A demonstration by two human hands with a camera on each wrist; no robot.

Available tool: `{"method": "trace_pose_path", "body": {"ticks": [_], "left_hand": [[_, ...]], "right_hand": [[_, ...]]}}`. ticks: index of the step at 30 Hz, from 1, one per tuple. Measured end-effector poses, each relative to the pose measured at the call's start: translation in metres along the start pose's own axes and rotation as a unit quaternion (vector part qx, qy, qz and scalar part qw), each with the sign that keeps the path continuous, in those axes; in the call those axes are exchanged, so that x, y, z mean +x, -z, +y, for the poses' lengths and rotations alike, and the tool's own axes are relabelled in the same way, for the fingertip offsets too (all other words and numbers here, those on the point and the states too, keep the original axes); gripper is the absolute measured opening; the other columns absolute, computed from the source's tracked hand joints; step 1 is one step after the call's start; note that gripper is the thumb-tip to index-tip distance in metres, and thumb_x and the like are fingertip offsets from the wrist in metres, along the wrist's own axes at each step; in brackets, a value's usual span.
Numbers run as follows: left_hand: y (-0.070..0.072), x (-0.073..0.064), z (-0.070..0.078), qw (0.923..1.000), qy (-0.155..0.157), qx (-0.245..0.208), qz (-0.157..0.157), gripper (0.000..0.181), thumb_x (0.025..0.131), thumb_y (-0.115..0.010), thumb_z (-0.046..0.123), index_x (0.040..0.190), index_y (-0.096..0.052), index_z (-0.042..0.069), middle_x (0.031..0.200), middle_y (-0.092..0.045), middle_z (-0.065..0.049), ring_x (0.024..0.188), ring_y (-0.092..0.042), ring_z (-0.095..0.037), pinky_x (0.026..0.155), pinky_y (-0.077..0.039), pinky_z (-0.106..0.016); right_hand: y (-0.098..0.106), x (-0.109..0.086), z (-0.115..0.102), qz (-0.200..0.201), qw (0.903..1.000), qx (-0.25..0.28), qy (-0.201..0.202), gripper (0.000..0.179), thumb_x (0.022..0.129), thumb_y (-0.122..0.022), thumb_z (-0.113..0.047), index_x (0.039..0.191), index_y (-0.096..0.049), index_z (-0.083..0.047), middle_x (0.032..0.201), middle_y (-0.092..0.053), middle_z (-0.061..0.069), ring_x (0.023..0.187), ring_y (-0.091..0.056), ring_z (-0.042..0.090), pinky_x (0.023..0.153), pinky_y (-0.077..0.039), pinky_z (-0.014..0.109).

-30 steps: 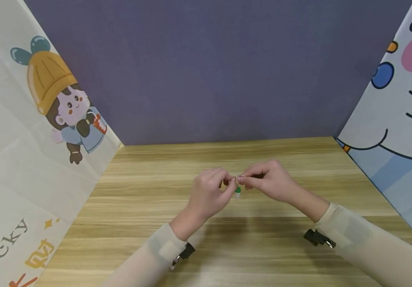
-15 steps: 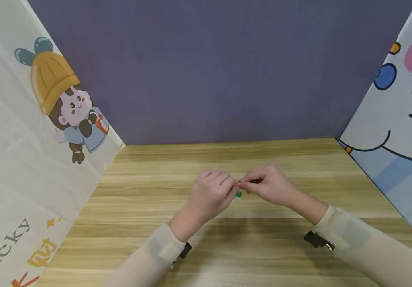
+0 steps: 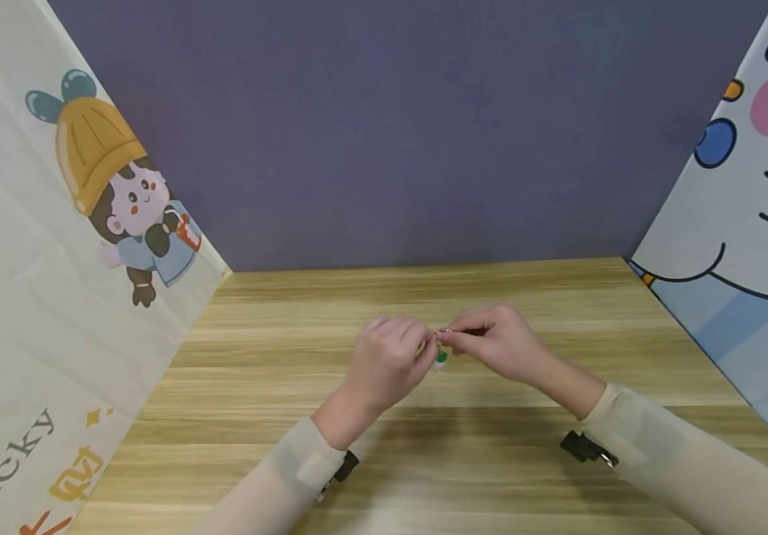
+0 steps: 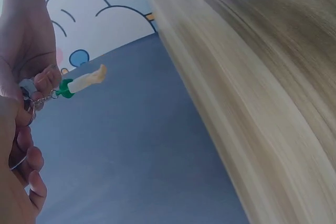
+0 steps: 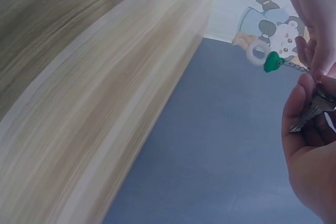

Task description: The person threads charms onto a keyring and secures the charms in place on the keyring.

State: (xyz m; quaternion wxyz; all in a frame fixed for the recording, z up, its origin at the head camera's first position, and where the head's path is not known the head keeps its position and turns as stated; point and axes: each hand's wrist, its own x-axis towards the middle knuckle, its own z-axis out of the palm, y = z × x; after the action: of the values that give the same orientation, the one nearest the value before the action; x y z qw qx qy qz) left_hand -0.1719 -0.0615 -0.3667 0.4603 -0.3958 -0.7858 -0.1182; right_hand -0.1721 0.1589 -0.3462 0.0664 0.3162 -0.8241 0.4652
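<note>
In the head view my left hand (image 3: 387, 364) and right hand (image 3: 507, 345) meet fingertip to fingertip above the table. A metal key (image 5: 311, 114) lies in my right hand's curled fingers, its toothed end pointing out. My left thumb and fingers pinch a key ring (image 4: 31, 113), which is partly covered by fingertips of both hands. From the ring hangs a short chain (image 5: 295, 66) with a charm, a green cap (image 4: 64, 88) above a white and cream part (image 4: 86, 81). In the right wrist view that white part looks like a loop.
The wood-grain table (image 3: 290, 297) lies below the hands. A dark blue-grey panel (image 3: 424, 134) stands at the back, with printed cartoon sheets on the left (image 3: 16, 245) and right (image 3: 752, 290). A black wrist device (image 3: 587, 447) sits by the right sleeve.
The hands dipped slightly and rose again, still together. My left fingers shifted at the ring, and the dangling charm swung and tilted a little to the left.
</note>
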Motion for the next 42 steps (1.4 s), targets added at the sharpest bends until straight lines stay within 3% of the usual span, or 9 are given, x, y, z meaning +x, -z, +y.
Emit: {"method": "trace_pose_path", "body": {"ticks": [4, 9, 13, 16, 21, 26, 32, 36, 42], "left_hand": [[0.0001, 0.0015, 0.0011, 0.9997, 0.018, -0.01, 0.012, 0.015, 0.09, -0.075, 0.01, 0.079, -0.066, 0.014, 0.068, -0.068, 0.005, 0.057, -0.063, -0.007, 0.054, -0.051, -0.023], [-0.0002, 0.0026, 0.0046, 0.9965, 0.069, -0.04, 0.023, 0.016, 0.09, -0.076, 0.01, 0.077, -0.066, 0.013, 0.065, -0.065, 0.005, 0.052, -0.057, -0.007, 0.051, -0.044, -0.022], [0.0005, 0.0018, 0.0068, 0.9923, 0.103, -0.068, 0.011, 0.017, 0.091, -0.075, 0.011, 0.076, -0.066, 0.013, 0.065, -0.065, 0.005, 0.054, -0.056, -0.006, 0.052, -0.043, -0.02], [0.0021, 0.0005, 0.007, 0.9904, 0.111, -0.082, -0.006, 0.019, 0.092, -0.073, 0.012, 0.076, -0.064, 0.014, 0.063, -0.061, 0.005, 0.053, -0.05, -0.006, 0.053, -0.038, -0.018], [0.0048, 0.001, 0.0062, 0.992, 0.098, -0.072, -0.031, 0.017, 0.092, -0.074, 0.013, 0.078, -0.064, 0.015, 0.063, -0.059, 0.005, 0.053, -0.044, -0.006, 0.053, -0.033, -0.019], [0.0062, 0.0025, 0.006, 0.9943, 0.083, -0.045, -0.05, 0.012, 0.092, -0.074, 0.014, 0.082, -0.067, 0.016, 0.068, -0.065, 0.006, 0.054, -0.051, -0.006, 0.052, -0.041, -0.02], [0.0084, 0.0039, 0.0067, 0.9945, 0.079, -0.019, -0.066, 0.008, 0.093, -0.073, 0.016, 0.086, -0.07, 0.016, 0.075, -0.07, 0.006, 0.059, -0.061, -0.008, 0.055, -0.05, -0.023], [0.009, 0.0049, 0.0074, 0.9961, 0.061, 0.003, -0.063, 0.004, 0.092, -0.074, 0.015, 0.088, -0.072, 0.015, 0.081, -0.074, 0.005, 0.066, -0.069, -0.011, 0.059, -0.057, -0.025], [0.0074, 0.0055, 0.0074, 0.9984, 0.01, 0.042, -0.038, 0.005, 0.09, -0.075, 0.014, 0.085, -0.074, 0.015, 0.082, -0.076, 0.005, 0.07, -0.073, -0.012, 0.064, -0.061, -0.027]], "right_hand": [[-0.0007, 0.0001, -0.0026, 0.017, 0.9997, 0.01, -0.017, 0.014, 0.1, -0.075, -0.014, 0.091, -0.086, -0.012, 0.087, -0.081, 0.002, 0.07, -0.07, 0.007, 0.059, -0.057, 0.027], [-0.0017, -0.0002, -0.0049, 0.035, 0.9985, 0.015, -0.039, 0.012, 0.099, -0.076, -0.016, 0.092, -0.086, -0.015, 0.086, -0.081, 0.002, 0.071, -0.071, 0.009, 0.06, -0.058, 0.028], [-0.0025, -0.0004, -0.0054, 0.04, 0.9984, 0.015, -0.037, 0.012, 0.099, -0.077, -0.016, 0.092, -0.086, -0.014, 0.085, -0.081, 0.002, 0.07, -0.07, 0.009, 0.059, -0.058, 0.028], [-0.0029, -0.0007, -0.005, 0.035, 0.9988, 0.017, -0.029, 0.013, 0.099, -0.076, -0.014, 0.091, -0.086, -0.012, 0.087, -0.081, 0.003, 0.07, -0.071, 0.008, 0.06, -0.059, 0.028], [-0.0034, -0.0017, -0.0026, 0.023, 0.9991, 0.015, -0.032, 0.014, 0.099, -0.076, -0.015, 0.09, -0.086, -0.011, 0.088, -0.081, 0.004, 0.07, -0.07, 0.007, 0.058, -0.057, 0.028], [-0.004, -0.0022, -0.0013, 0.017, 0.9991, 0.014, -0.036, 0.015, 0.099, -0.076, -0.015, 0.089, -0.086, -0.01, 0.089, -0.081, 0.008, 0.07, -0.069, 0.006, 0.057, -0.056, 0.027], [-0.0041, -0.0018, -0.001, 0.018, 0.9995, 0.006, -0.025, 0.015, 0.1, -0.076, -0.015, 0.088, -0.085, -0.012, 0.086, -0.081, 0.003, 0.067, -0.067, 0.006, 0.056, -0.054, 0.026], [-0.0039, -0.0018, -0.0004, 0.015, 0.9997, 0.009, -0.018, 0.016, 0.1, -0.076, -0.015, 0.087, -0.085, -0.014, 0.085, -0.08, 0.001, 0.068, -0.068, 0.006, 0.056, -0.056, 0.026], [-0.0025, -0.0027, -0.0007, 0.006, 0.9997, 0.008, -0.02, 0.016, 0.1, -0.076, -0.016, 0.087, -0.086, -0.015, 0.087, -0.081, 0.001, 0.069, -0.071, 0.006, 0.058, -0.058, 0.027]]}}
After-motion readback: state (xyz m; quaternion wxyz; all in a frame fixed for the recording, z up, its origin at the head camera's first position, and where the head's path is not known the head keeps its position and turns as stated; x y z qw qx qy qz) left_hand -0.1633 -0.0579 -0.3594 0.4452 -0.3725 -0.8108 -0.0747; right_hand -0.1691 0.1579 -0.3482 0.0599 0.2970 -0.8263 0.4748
